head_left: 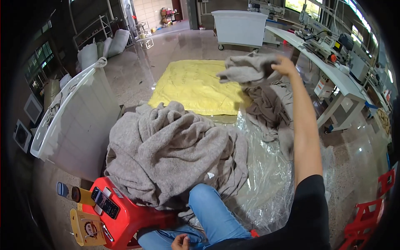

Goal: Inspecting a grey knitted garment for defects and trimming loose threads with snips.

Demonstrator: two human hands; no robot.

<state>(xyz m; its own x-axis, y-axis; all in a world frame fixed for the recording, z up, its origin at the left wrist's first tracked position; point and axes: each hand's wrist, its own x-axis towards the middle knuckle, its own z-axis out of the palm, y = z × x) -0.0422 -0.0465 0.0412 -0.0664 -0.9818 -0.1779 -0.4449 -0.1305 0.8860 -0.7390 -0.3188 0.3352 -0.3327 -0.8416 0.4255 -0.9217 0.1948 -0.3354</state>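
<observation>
The right hand grips one end of a grey-brown cloth at the end of an outstretched arm, the fingers bunched around it while the rest of the cloth spreads leftward, above the yellow wrapped bundle. That long reach probably keeps the piece clear of the large fabric pile, which sits against the person's knees, likely within easy pulling distance. The left hand rests low by the lap with curled fingers; whether it holds anything cannot be told.

Below the raised cloth, a smaller fabric heap lies on the right, kept apart from the big pile, perhaps so the two do not mix. Clear plastic sheeting covers the floor beside the pile, presumably shielding fabric from dirt. A red stool at the left carries a phone, seemingly to leave the lap free. Behind it stands a white bin.
</observation>
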